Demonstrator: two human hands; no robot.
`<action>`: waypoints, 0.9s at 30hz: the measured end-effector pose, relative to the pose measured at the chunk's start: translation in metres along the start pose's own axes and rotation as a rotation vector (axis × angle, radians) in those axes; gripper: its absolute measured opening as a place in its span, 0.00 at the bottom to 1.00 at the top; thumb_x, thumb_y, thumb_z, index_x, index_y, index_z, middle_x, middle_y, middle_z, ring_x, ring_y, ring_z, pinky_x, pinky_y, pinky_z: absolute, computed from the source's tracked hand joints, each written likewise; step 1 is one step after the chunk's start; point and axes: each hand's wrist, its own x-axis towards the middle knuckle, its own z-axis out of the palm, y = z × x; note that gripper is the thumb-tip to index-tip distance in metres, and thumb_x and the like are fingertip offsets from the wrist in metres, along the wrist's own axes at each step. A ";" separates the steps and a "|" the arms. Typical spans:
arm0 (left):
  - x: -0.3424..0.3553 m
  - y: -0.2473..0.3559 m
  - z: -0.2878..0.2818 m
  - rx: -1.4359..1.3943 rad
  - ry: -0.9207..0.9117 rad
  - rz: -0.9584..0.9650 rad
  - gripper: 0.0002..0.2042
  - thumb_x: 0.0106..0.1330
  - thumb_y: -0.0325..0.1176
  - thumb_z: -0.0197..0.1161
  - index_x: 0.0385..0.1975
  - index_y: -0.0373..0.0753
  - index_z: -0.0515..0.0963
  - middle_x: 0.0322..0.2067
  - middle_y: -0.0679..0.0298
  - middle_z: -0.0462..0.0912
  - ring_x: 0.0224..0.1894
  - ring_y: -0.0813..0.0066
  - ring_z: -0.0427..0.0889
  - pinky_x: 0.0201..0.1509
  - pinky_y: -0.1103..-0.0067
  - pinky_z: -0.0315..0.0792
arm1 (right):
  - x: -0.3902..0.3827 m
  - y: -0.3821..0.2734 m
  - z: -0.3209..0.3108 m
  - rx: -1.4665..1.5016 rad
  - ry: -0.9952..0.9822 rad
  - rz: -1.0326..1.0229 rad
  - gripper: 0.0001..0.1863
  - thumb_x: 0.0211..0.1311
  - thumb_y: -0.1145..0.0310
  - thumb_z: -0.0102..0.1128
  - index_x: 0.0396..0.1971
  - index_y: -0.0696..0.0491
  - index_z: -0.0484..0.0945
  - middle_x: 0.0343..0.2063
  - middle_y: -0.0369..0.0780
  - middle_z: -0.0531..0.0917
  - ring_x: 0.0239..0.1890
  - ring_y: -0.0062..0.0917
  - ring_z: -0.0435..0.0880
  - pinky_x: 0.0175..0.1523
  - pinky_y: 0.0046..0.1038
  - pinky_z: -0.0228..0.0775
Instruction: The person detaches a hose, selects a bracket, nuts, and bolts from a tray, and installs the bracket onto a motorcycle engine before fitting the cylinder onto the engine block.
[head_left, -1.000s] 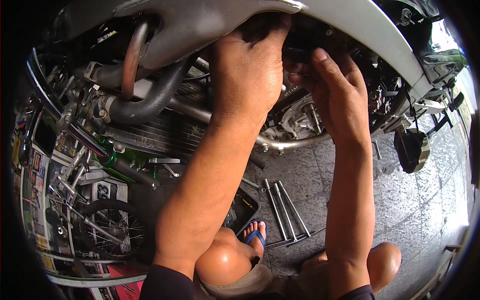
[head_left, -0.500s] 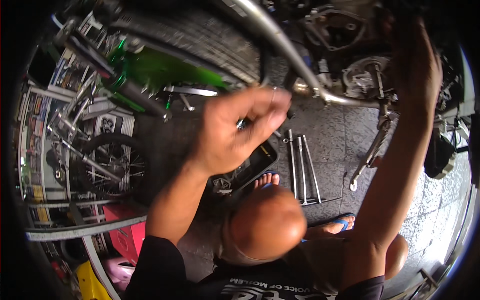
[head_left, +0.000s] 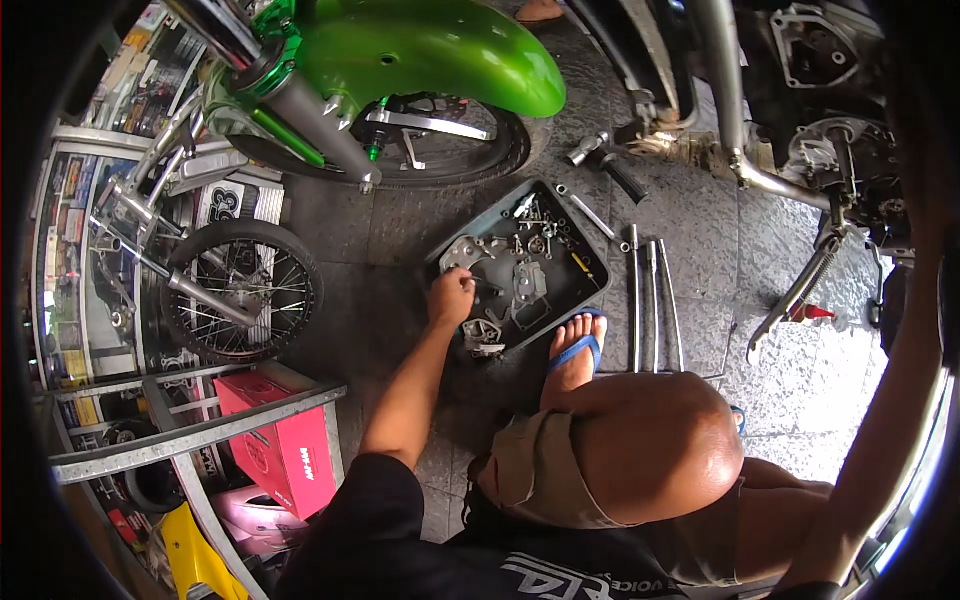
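My left hand (head_left: 452, 296) is at the left edge of a dark parts tray (head_left: 597, 300) on the floor, its fingers closed beside a curved metal cover (head_left: 462, 250). What they hold, if anything, is too small to make out. Around it in the tray lie a flat metal gasket-like plate (head_left: 527, 290), a cast metal part (head_left: 483, 335), small bolts and fittings (head_left: 540, 235) and a yellow-handled tool (head_left: 582, 265). My right forearm (head_left: 905, 400) reaches up the right side toward a motorcycle engine (head_left: 845, 150); that hand is lost in shadow.
Long-handled wrenches (head_left: 653, 300) lie right of the tray, near my foot in a blue sandal (head_left: 575, 350). Beyond stands a motorcycle front with a green fender (head_left: 430, 50). A loose spoked wheel (head_left: 240, 290), a metal rack (head_left: 210, 432) and a red box (head_left: 290, 440) line the left.
My left hand has dropped from mid-air down to the tray and closed there. The whole view has shifted left, bringing the tray and green fender into plain sight.
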 end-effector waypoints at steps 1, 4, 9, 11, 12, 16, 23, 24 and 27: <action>-0.005 -0.001 0.003 0.057 -0.021 0.176 0.16 0.55 0.34 0.68 0.43 0.39 0.78 0.44 0.54 0.82 0.46 0.54 0.80 0.50 0.66 0.73 | -0.005 -0.001 -0.007 -0.072 -0.038 0.025 0.21 0.71 0.60 0.50 0.54 0.61 0.72 0.44 0.42 0.77 0.44 0.26 0.76 0.49 0.25 0.68; -0.015 0.009 0.010 0.205 -0.092 0.433 0.22 0.53 0.36 0.70 0.49 0.43 0.77 0.49 0.55 0.77 0.52 0.53 0.76 0.53 0.65 0.72 | -0.022 -0.010 -0.032 -0.330 -0.184 0.108 0.21 0.71 0.59 0.50 0.52 0.60 0.73 0.40 0.40 0.78 0.40 0.22 0.77 0.45 0.22 0.68; -0.009 -0.012 -0.001 0.245 -0.147 0.612 0.17 0.54 0.35 0.69 0.44 0.42 0.76 0.44 0.60 0.74 0.47 0.54 0.76 0.49 0.63 0.72 | -0.083 -0.019 -0.045 -0.515 -0.342 0.213 0.20 0.71 0.56 0.51 0.48 0.58 0.75 0.31 0.34 0.77 0.30 0.15 0.73 0.36 0.18 0.64; -0.005 -0.010 0.005 0.247 -0.115 0.681 0.15 0.54 0.34 0.68 0.42 0.41 0.76 0.42 0.60 0.75 0.45 0.54 0.77 0.47 0.63 0.73 | -0.115 -0.024 -0.056 -0.513 -0.322 0.223 0.20 0.70 0.55 0.51 0.45 0.58 0.76 0.27 0.33 0.75 0.25 0.12 0.71 0.30 0.17 0.61; -0.002 -0.017 0.009 0.195 -0.099 0.627 0.13 0.54 0.33 0.67 0.39 0.40 0.76 0.40 0.59 0.75 0.44 0.54 0.77 0.46 0.63 0.73 | -0.121 -0.043 -0.056 -0.595 -0.396 0.361 0.19 0.70 0.56 0.52 0.44 0.59 0.75 0.27 0.34 0.75 0.25 0.13 0.71 0.31 0.18 0.62; 0.005 -0.013 0.027 0.045 0.011 0.568 0.09 0.54 0.31 0.65 0.34 0.39 0.75 0.36 0.58 0.77 0.40 0.52 0.78 0.41 0.63 0.73 | -0.159 -0.038 -0.084 -0.559 -0.358 0.202 0.21 0.68 0.54 0.53 0.44 0.60 0.75 0.27 0.35 0.75 0.24 0.15 0.72 0.30 0.19 0.64; -0.008 0.053 0.035 -0.252 0.186 0.389 0.09 0.59 0.30 0.65 0.35 0.36 0.72 0.31 0.58 0.79 0.31 0.63 0.81 0.36 0.69 0.74 | -0.179 -0.055 -0.100 -0.582 -0.263 0.271 0.25 0.66 0.51 0.56 0.46 0.61 0.75 0.28 0.37 0.76 0.25 0.17 0.74 0.31 0.21 0.65; -0.008 0.065 0.039 -0.350 0.198 0.326 0.09 0.61 0.29 0.64 0.36 0.35 0.72 0.30 0.59 0.81 0.30 0.68 0.82 0.35 0.73 0.74 | -0.181 -0.057 -0.102 -0.591 -0.244 0.271 0.25 0.66 0.51 0.56 0.46 0.61 0.75 0.28 0.37 0.76 0.25 0.17 0.74 0.31 0.21 0.65; 0.008 0.117 0.046 -0.912 -0.002 0.141 0.09 0.66 0.26 0.60 0.41 0.32 0.69 0.31 0.57 0.83 0.32 0.74 0.84 0.35 0.81 0.78 | -0.184 -0.036 -0.110 -0.522 -0.263 0.303 0.26 0.64 0.51 0.57 0.47 0.61 0.75 0.28 0.37 0.77 0.25 0.18 0.75 0.32 0.22 0.67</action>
